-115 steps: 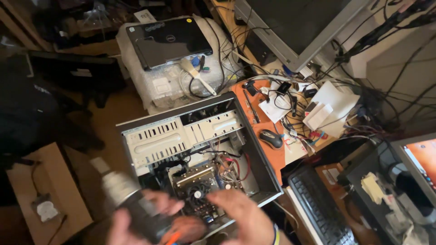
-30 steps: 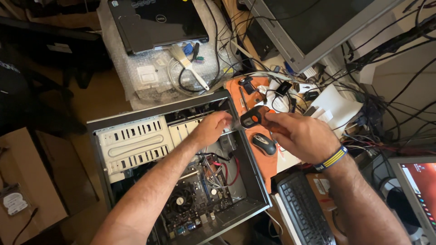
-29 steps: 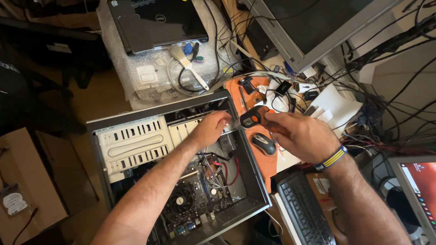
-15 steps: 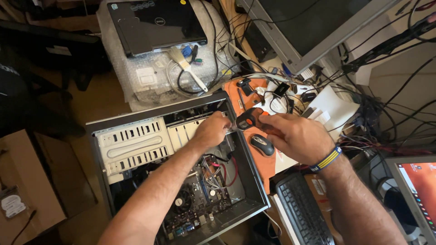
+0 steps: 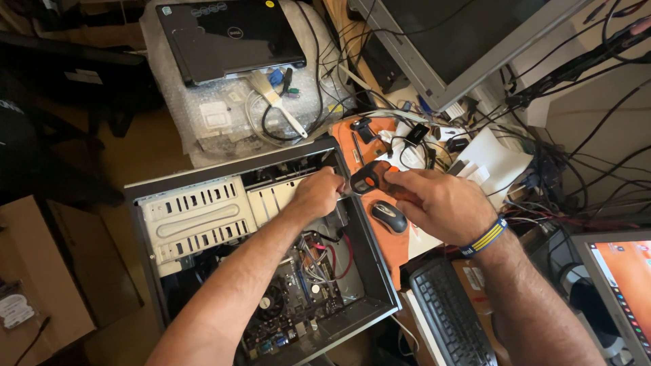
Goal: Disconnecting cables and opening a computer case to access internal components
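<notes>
Two hands over one open computer case [image 5: 203, 224]: left hand [image 5: 317, 193] curled at its upper edge, grip contents indiscernible; right hand [image 5: 441, 203] closed around one black-orange screwdriver [image 5: 366, 179]. One mouse [image 5: 388, 217] just below.

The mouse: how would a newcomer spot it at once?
Find the open computer case lying on its side. Just past its right wall, on the orange desk, below the right hand, lies the mouse: a small rounded black-and-silver shape, unlike the flat keyboard nearby.
</notes>
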